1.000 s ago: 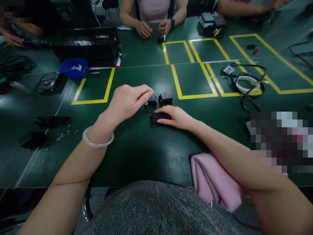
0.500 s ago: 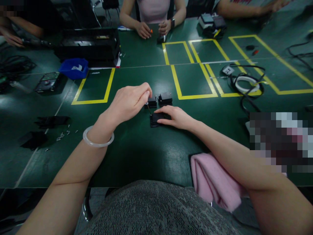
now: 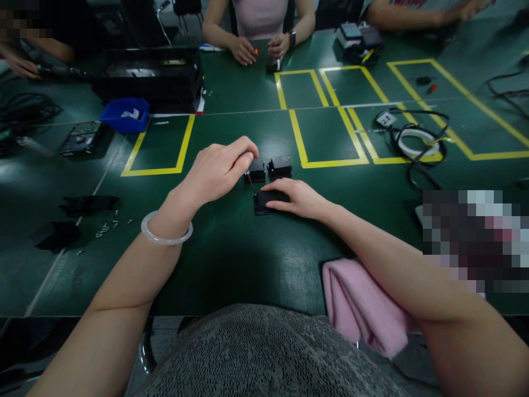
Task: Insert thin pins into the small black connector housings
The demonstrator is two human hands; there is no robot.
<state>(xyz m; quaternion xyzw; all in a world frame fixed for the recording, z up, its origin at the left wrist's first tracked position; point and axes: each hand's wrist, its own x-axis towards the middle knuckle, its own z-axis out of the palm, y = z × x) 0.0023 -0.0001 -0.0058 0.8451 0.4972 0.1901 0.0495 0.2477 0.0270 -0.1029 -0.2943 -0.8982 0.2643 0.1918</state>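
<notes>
1. We have the black block [image 3: 270, 197] lying flat on the green worktop [image 3: 231, 259], just nearer to us than two similar pieces, the left black unit [image 3: 257, 170] and the right black unit [image 3: 280, 164]
2. Our left hand [image 3: 218, 169] pinches a slim screwdriver [image 3: 251, 182], thumb and fingers drawn tight together, its shaft slanting down to the block's left end; the grip hides most of the handle
3. Our right hand [image 3: 301, 197] lies over the block's right part, fingers and thumb parted by about the block's width and clasping it from either side
4. We judge the block light and stiff, probably hard plastic, so a modest squeeze should do, though it may skid on the smooth worktop
5. We would hold it by its long sides, leaving the left end clear for the screwdriver, and go gently on any thin edge, which may be fragile
6. For writing, we see a white tag [image 3: 386, 118] on the black cable [image 3: 430, 111], perhaps reading "23" but too blurred to be sure, and unreadable red lettering on a co-worker's shirt [image 3: 433, 7]; we make out no brand on the block
</notes>
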